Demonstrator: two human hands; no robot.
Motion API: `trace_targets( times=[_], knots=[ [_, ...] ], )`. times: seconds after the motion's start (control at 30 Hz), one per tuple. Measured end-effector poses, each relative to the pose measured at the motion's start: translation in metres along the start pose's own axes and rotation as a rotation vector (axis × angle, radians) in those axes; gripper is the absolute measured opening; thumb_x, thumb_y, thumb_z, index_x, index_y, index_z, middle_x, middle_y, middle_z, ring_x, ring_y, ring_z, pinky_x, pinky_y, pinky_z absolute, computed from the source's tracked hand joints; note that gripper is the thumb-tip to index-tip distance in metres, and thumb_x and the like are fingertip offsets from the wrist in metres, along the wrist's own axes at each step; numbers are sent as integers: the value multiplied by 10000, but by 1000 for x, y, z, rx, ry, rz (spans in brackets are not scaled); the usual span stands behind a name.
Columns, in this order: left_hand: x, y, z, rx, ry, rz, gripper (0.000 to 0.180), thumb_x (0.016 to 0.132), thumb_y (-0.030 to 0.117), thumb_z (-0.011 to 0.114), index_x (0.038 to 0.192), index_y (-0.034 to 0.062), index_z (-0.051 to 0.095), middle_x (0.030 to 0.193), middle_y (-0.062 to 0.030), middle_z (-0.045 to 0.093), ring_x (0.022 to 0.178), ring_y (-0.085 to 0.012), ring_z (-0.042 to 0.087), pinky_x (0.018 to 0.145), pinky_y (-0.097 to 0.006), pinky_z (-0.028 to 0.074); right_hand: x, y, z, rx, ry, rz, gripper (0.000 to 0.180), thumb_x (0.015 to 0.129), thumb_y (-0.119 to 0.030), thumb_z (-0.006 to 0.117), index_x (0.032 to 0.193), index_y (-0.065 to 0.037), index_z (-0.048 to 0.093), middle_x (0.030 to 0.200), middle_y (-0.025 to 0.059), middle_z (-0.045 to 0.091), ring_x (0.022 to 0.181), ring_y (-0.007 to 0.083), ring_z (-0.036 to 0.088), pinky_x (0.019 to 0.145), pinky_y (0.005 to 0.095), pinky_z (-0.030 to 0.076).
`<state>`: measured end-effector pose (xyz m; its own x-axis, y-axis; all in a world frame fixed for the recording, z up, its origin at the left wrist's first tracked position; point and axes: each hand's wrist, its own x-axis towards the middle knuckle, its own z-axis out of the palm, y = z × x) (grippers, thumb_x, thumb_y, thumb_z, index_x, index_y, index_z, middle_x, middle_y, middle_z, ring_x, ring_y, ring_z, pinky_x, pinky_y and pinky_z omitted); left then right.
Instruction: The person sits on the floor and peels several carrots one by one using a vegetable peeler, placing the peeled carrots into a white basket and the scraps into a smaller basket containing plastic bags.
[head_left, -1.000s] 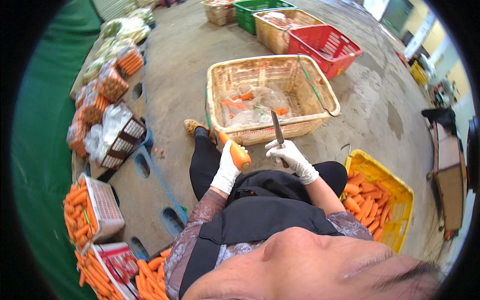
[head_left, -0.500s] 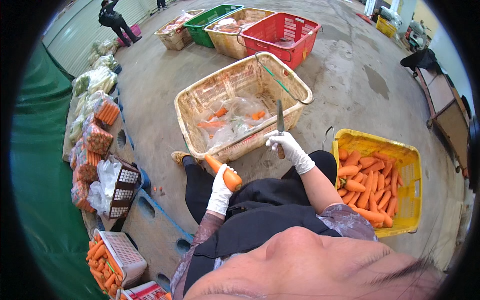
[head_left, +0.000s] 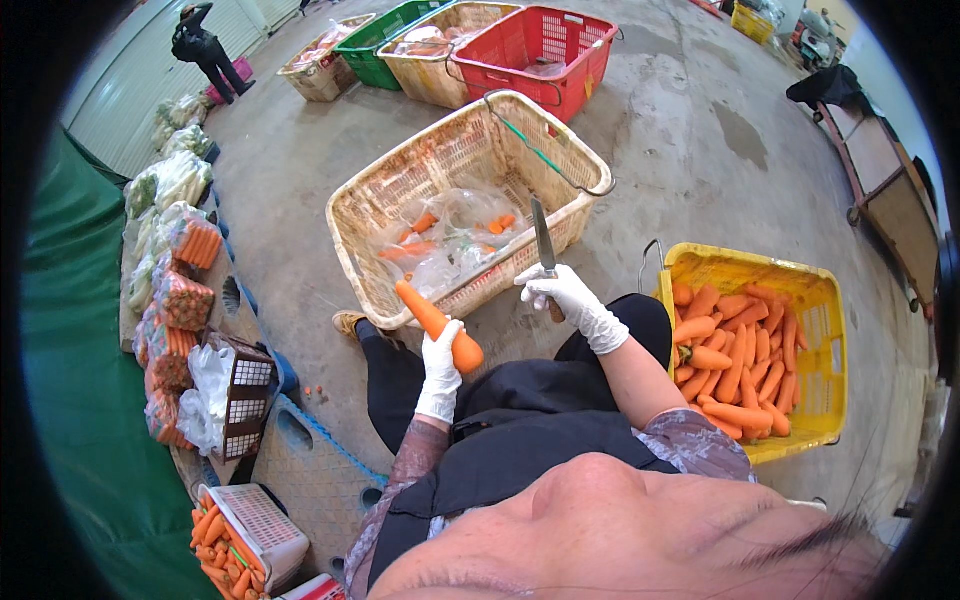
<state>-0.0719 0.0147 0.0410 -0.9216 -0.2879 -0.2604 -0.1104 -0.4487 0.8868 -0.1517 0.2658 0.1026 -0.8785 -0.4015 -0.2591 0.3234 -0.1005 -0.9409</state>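
Observation:
In a white glove, my left hand (head_left: 440, 365) is closed round a large carrot (head_left: 437, 325), its narrow end pointing up and left toward the pale crate. My right hand (head_left: 562, 290), gloved too, grips a knife (head_left: 544, 236) by its handle, blade upward. Carrot and blade are apart. Just beyond both hands stands a worn cream crate (head_left: 350, 190) holding clear plastic bags (head_left: 455, 240) and several carrot pieces (head_left: 420, 225). To the right of my legs, a yellow crate (head_left: 838, 350) holds a heap of whole carrots (head_left: 745, 360).
Red (head_left: 590, 70), cream and green crates (head_left: 368, 62) line the far side. Bagged carrots (head_left: 188, 300) and vegetables lie on pallets at the left. A white basket of carrots (head_left: 270, 530) stands lower left. A wheeled cart (head_left: 880, 160) is at right; a person (head_left: 205, 50) stands far left.
The whole view has shifted slightly, moving the far crates up and left. My left hand still holds the carrot, turned a little more upright. The knife has tilted leftward in my right hand.

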Motion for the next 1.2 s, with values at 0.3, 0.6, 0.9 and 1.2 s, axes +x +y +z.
trace_targets(
  times=[0.3,0.6,0.9,1.2],
  knots=[
    [64,-9,47,1229,-113,922,375,543,222,754,874,93,634,1137,-125,536,1140,-341,457,969,-462,345,5,-54,-31,13,264,-210,249,778,-115,635,990,14,664,753,30,672,587,89,575,568,207,435],
    [128,-21,32,1542,-320,956,401,476,224,806,825,134,628,1184,-122,535,1078,-333,492,914,-470,386,68,-113,-180,43,490,-272,217,863,-98,568,1039,-12,664,818,45,682,630,101,576,575,219,428],
    [247,118,-112,1893,-416,794,408,522,125,781,899,87,631,1235,-184,537,1180,-397,478,1003,-482,380,272,-23,-365,-84,799,10,143,806,-180,632,886,-70,676,785,57,700,598,124,609,527,270,451],
    [225,104,-129,1285,-292,17,349,477,61,701,774,61,518,1256,-141,515,1299,-397,369,1071,-468,297,504,-92,-351,-1289,975,-531,429,766,-198,592,1192,-247,598,1269,11,578,1233,232,488,943,416,447]
  ],
)
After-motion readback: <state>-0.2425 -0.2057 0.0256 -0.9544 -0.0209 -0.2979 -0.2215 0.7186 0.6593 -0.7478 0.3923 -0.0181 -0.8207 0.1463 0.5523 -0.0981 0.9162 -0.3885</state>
